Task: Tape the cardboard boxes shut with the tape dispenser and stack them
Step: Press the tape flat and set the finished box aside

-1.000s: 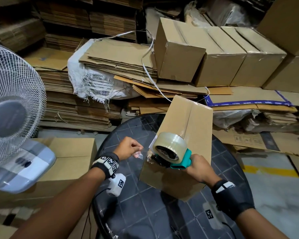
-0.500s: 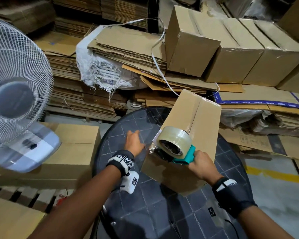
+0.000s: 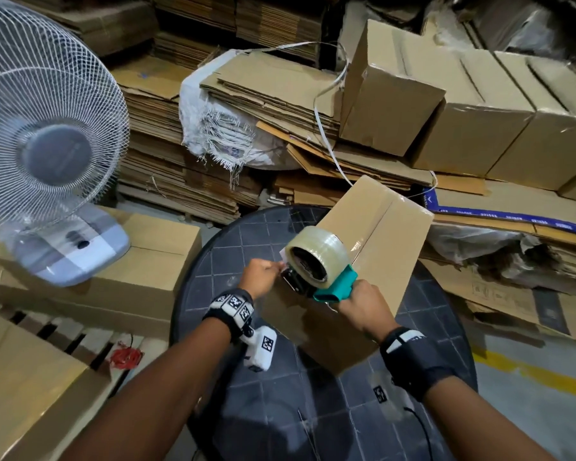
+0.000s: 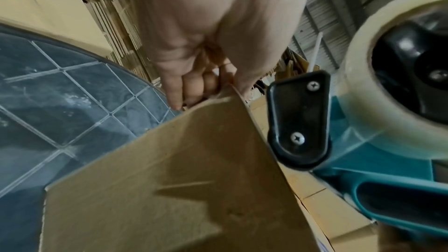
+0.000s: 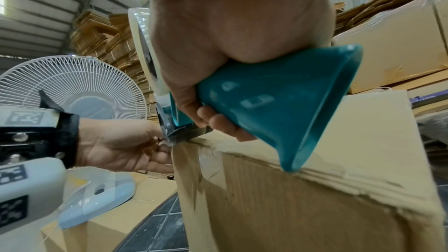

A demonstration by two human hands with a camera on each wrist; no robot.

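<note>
A brown cardboard box (image 3: 384,247) lies tilted on the round black table (image 3: 313,410), its flap seam facing up. My right hand (image 3: 358,302) grips the teal handle of the tape dispenser (image 3: 333,287), which carries a clear tape roll (image 3: 316,256) and sits at the box's near upper edge. The right wrist view shows the fingers curled round the handle (image 5: 278,106) above the box (image 5: 315,198). My left hand (image 3: 273,269) pinches the tape end at the dispenser's front, by the box corner (image 4: 181,179). Its fingertips (image 5: 160,147) meet at the blade.
A white standing fan (image 3: 47,154) rests on a closed box (image 3: 153,261) to the left. Several taped boxes (image 3: 479,111) are lined up at the back right on flattened cardboard. Piles of flat cardboard (image 3: 273,94) and a white sack (image 3: 220,128) fill the back.
My left hand went from the tape end down onto the box side by the table, then came back up to the dispenser's front. The right hand and dispenser stayed at the box's near edge.
</note>
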